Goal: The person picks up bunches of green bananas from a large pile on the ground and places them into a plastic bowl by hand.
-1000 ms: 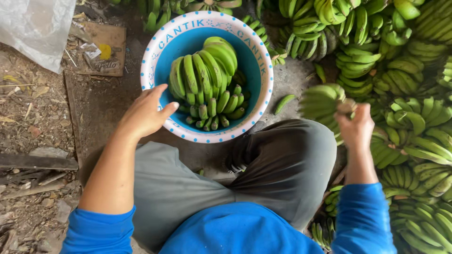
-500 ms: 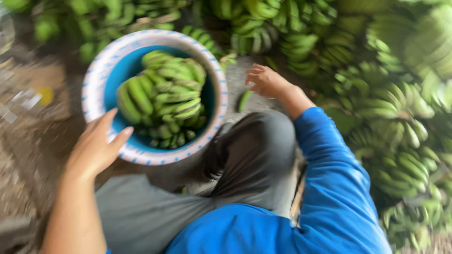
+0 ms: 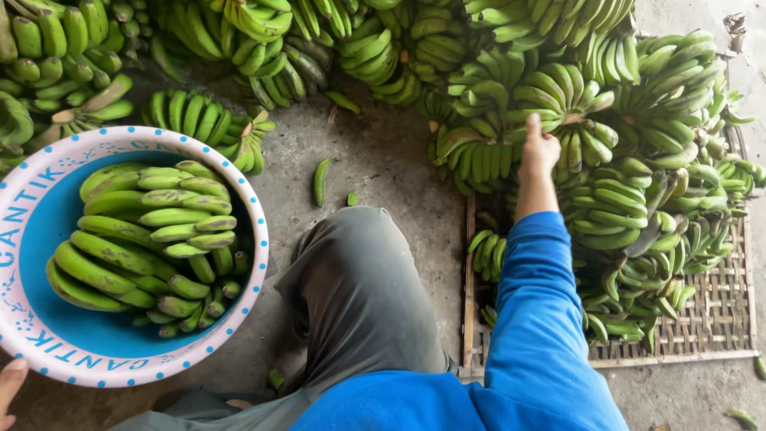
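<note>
Grey concrete floor fills the middle of the view, ringed on the top and right by heaps of green bananas. To the right, many bunches lie piled on a woven bamboo mat set flat on the floor.

The right hand, at the end of a blue sleeve, reaches forward onto one banana bunch in the pile. Its fingers curl over the bunch near the stem, resting on the fruit; whether they are gripping it tightly I cannot tell. That bunch sits on top of other bunches, touching its neighbours on every side.

At the lower left edge only the fingertips of the left hand show, just beside the rim of a round plastic basin, blue inside with a white, blue-dotted rim. Whether that hand is spread or curled cannot be told, and it holds nothing that can be seen. The two hands are well apart. Inside the basin lies a large bunch of green bananas, several tiers deep.

One loose banana lies alone on the floor between the basin and the right-hand pile. The person's knee in grey trousers sits in the middle.
</note>
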